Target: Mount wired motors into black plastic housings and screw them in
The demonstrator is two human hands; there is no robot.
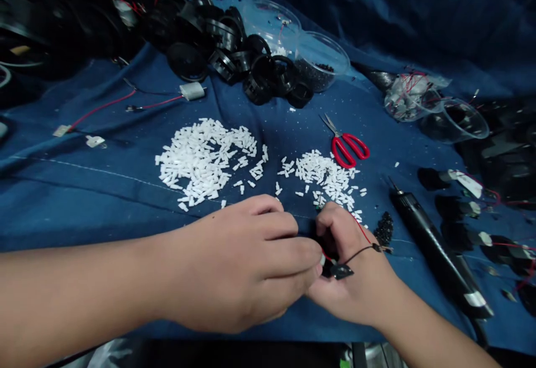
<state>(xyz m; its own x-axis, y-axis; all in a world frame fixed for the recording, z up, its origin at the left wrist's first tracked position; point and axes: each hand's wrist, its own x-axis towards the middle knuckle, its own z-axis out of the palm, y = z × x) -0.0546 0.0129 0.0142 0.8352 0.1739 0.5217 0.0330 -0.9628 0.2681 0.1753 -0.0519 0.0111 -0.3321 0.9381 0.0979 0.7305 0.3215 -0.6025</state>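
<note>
White pieces [195,158] lie piled beyond the hands, seemingly for easy reach. The left hand [238,267] is curled, its pinch's contents hidden, against a wired black part [342,271] the half-closed right hand [360,290] cups, probably for steadiness.

Small black part [342,271], partly hidden, against the right hand [355,284], with thin red and black wires [359,254] alongside

A bare strip of dark blue cloth [272,116] was left between the two heaps of small white plastic pieces [201,158] [324,172]. Beyond it, passage was blocked by piled round black plastic housings [259,77].
</note>
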